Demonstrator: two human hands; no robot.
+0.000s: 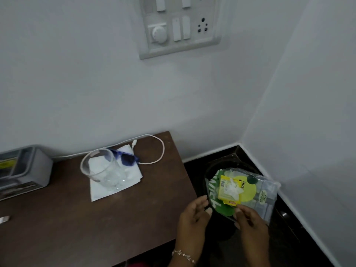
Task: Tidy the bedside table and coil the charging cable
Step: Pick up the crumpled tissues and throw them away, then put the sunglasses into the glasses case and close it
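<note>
White walls meet in a corner behind the brown bedside table (96, 228), with a switch panel (179, 26) above it. Both hands are off the table's right edge, over a black bin (215, 162) on the dark floor, which suggests the rubbish is being cleared first. A green and clear plastic packet (266, 191) lies across the bin's mouth, with a small yellow wrapper (225, 187) on top of it.

The left hand (194, 214) has relaxed, spread fingers beside the packet's near left corner and holds nothing. The right hand (250, 224) curls its fingertips (238, 209) against the packet's near edge, just under the yellow wrapper; I cannot tell whether they pinch it or only touch it.

The white charging cable (163, 149) is well apart from both hands. It lies in a loose, uncoiled loop at the table's back right corner and trails along the back edge. Inside that loop, blue sunglasses (128, 159) and a clear glass (102, 168) rest on a white napkin (100, 193). A grey box (28, 166) sits at the left edge. Coiling looks not yet begun.
</note>
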